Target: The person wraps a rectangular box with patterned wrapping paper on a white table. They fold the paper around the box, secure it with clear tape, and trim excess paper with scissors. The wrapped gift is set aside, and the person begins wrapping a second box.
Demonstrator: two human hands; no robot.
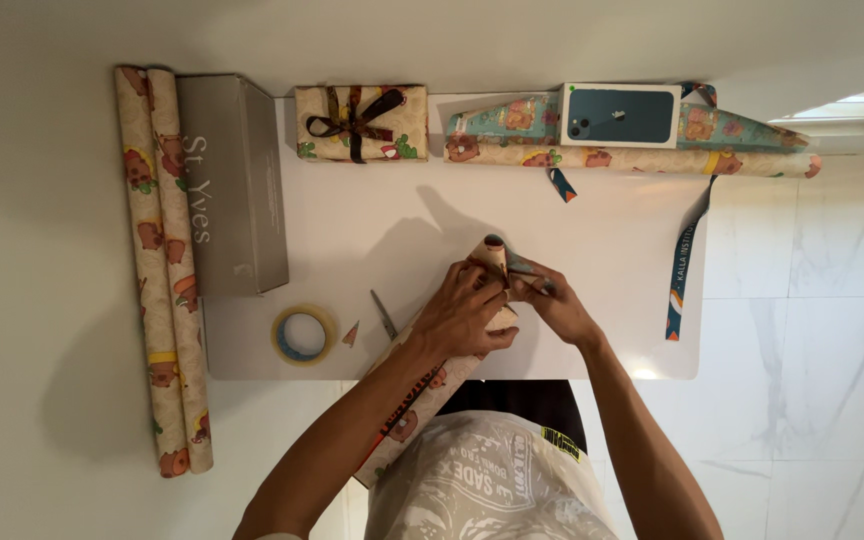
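Left hand (pixel 464 318): fingers are closed around the end of a wrapped roll (pixel 430 382), which is held over the table's (pixel 592 300) near edge.
Right hand (pixel 552 303): fingers are pinched narrowly on a ribbon (pixel 524 268) at the roll's tip.
Near edge: a tape ring (pixel 303 334) and scissors (pixel 383 315) are laid left of the hands.
Far edge: a wrapped gift (pixel 361 122) and a phone (pixel 620 115) are placed.

A white rectangular worktop (pixel 592 300) is seen from above. Along its far edge are laid a small parcel wrapped in cream patterned paper and tied with a dark ribbon (pixel 360 122) and, to the right, rolls of patterned wrapping paper (pixel 642 150) with a dark green phone (pixel 620 114) on top. A long grey cardboard box (pixel 230 185) is placed at the left. Near the front left, a ring of yellow tape (pixel 303 334), a small paper scrap (pixel 350 335) and scissors (pixel 383 314) are found. A printed lanyard (pixel 683 265) is draped down the right side.
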